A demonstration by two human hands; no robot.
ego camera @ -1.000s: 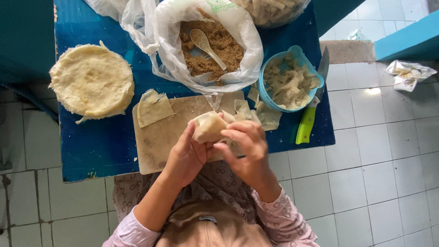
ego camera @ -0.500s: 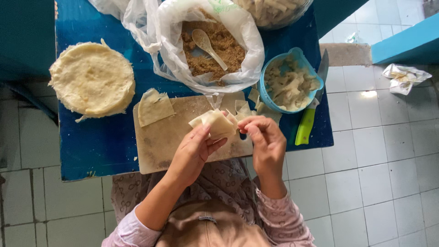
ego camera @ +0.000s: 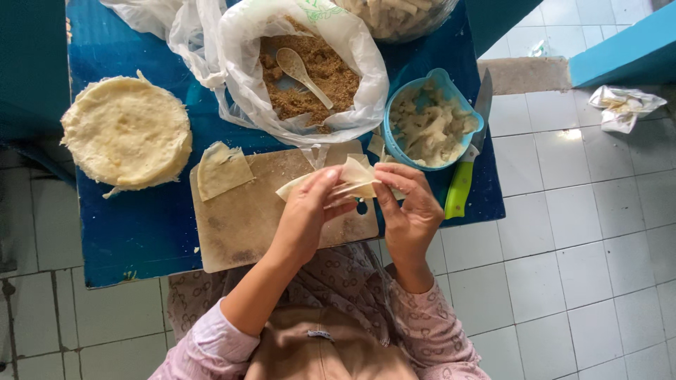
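Pastry wrapper (ego camera: 355,179), thin and pale, is pinched between the left hand (ego camera: 306,211) and right hand (ego camera: 408,211), both closed on it just above a wooden cutting board (ego camera: 246,218). White floor tiles (ego camera: 563,232) surround the blue tabletop (ego camera: 134,232). Beyond the hands sits a clear plastic bag (ego camera: 310,77) of brown crumbs; left, a wrapper stack (ego camera: 127,134); right, a blue bowl (ego camera: 433,123), then a green-handled knife (ego camera: 461,186).

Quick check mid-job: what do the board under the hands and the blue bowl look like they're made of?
Board: looks like bare wood, matte, pale brown with grain and worn stains. Blue bowl: likely thin plastic, smooth with a slight sheen and a flexible-looking rim.
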